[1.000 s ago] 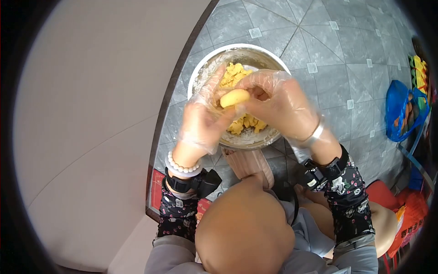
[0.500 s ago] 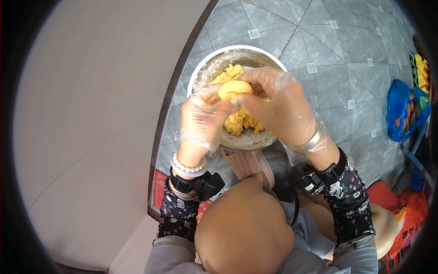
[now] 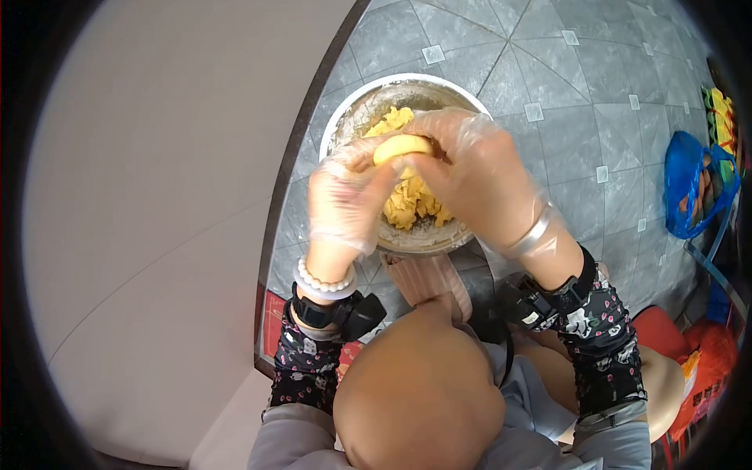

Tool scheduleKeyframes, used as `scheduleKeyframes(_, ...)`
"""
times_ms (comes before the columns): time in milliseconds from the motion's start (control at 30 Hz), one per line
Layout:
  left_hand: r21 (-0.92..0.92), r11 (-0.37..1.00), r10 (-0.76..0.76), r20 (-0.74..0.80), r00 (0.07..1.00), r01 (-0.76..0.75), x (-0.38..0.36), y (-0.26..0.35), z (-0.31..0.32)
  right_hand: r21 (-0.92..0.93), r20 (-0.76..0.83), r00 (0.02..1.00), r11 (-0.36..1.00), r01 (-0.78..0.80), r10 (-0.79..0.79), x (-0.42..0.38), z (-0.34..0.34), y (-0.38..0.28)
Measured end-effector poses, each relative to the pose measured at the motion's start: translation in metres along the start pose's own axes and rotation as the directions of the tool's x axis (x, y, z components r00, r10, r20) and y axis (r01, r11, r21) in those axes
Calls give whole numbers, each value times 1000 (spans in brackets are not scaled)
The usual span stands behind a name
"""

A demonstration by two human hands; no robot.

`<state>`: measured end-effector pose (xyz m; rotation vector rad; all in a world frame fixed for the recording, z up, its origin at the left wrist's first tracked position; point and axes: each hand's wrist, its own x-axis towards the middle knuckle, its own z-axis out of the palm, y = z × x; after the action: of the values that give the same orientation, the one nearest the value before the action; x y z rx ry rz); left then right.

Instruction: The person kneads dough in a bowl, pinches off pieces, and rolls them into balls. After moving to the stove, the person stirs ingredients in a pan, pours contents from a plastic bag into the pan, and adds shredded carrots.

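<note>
- Far left, the pale table (image 3: 157,235) takes up the whole side of the view, with its dark edge curving down past the bowl.
- Left hand (image 3: 345,200) — in a thin clear glove, with a bead bracelet (image 3: 323,282) and a black strap at the wrist — is cupped upward, its fingers (image 3: 356,160) curled under and against the dough ball.
- The dough ball (image 3: 402,146) sits right between both hands, held just above the bowl: smooth, pale yellow, rounded into an oval. By the look of it this one piece is close to shaped.
- Beneath it, the metal bowl (image 3: 345,117) rests on the person's lap, its walls dusted with flour. A loose heap of crumbly yellow dough (image 3: 415,204) lies inside — so plenty is left to work; I judge the job is early to midway.
- No finished balls set aside anywhere in view, so I cannot tell how many are done.
- Right hand (image 3: 478,180), gloved too, with a silver bangle (image 3: 533,231) at the wrist, closes over the ball from the right, fingertips pressing its top and side — both hands pressed together around it.
- Right of that, grey tile floor (image 3: 580,94).
- At the far right edge, a blue bag (image 3: 685,188) with goods inside, well apart from the work.
</note>
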<state>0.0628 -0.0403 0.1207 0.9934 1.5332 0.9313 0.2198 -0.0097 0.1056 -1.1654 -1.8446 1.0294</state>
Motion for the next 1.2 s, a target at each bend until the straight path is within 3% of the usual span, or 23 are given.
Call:
scheduleKeyframes(67,143,990,15,6,1000,-16,-2,-4,-2,-156,74,990,979,132,-122,1,-4,-4)
scheduleKeyframes(133,208,978,-22,-25,999,27,1,0,4,-186,53,998,982,39,-29,3,-2,-3)
scheduleKeyframes(167,60,998,-24,-22,999,25,1,1,6,-204,40,999,979,-5,13,3,-1,-4)
scheduleKeyframes(233,-242,970,-20,-16,1000,15,-2,-3,5,-25,-28,999,999,-35,34,2,1,-6)
scheduleKeyframes(267,-60,998,18,-8,1000,-19,-3,-5,1,70,-54,997,996,-48,52,1,3,-6)
scheduleKeyframes(333,314,946,71,40,997,-80,-3,-6,-5,-5,-54,998,1000,21,-21,-1,8,-3)
scheduleKeyframes(367,114,993,22,-12,1000,-20,-3,0,0,-50,-60,996,997,57,-60,1,6,-2)
scheduleKeyframes(433,-311,948,-93,-81,992,63,-4,10,11,227,12,973,947,-226,230,3,2,-6)
scheduleKeyframes(467,-141,990,-15,-50,999,8,-3,5,6,352,80,931,863,-362,357,2,2,-8)
scheduleKeyframes(533,205,972,107,40,993,-113,-1,-8,-8,15,1,998,998,-61,61,-2,5,-8)
scheduleKeyframes(567,167,983,80,4,997,-80,0,-8,-6,-158,4,996,983,92,-93,-2,7,-6)
scheduleKeyframes(667,43,999,-4,-95,995,8,0,0,5,-56,-124,989,995,79,-85,0,15,7)
scheduleKeyframes(767,360,925,98,91,991,-124,0,-4,-10,-273,20,995,957,98,-96,-3,10,-2)
scheduleKeyframes(867,480,876,42,7,999,-40,-1,6,-3,-333,133,987,934,132,-92,-5,7,-4)
scheduleKeyframes(967,-52,997,-62,0,998,62,-2,-1,-1,-95,-6,999,995,-44,44,-4,11,6)
scheduleKeyframes(1000,189,982,-22,-2,1000,22,-2,-1,-2,-157,7,1000,988,5,-4,-6,14,5)
scheduleKeyframes(1067,631,774,35,26,999,-43,-3,6,-4,-266,42,996,960,88,-80,-7,14,-1)
scheduleKeyframes(1100,413,910,39,-12,999,-31,-3,8,1,-104,13,999,994,-41,43,-5,9,-3)
scheduleKeyframes(1167,49,999,12,-38,999,-10,-1,6,4,225,14,959,934,-278,283,0,1,-5)
scheduleKeyframes(1200,-140,990,-10,-50,999,3,-3,1,3,93,-34,989,985,-143,146,0,4,-1)
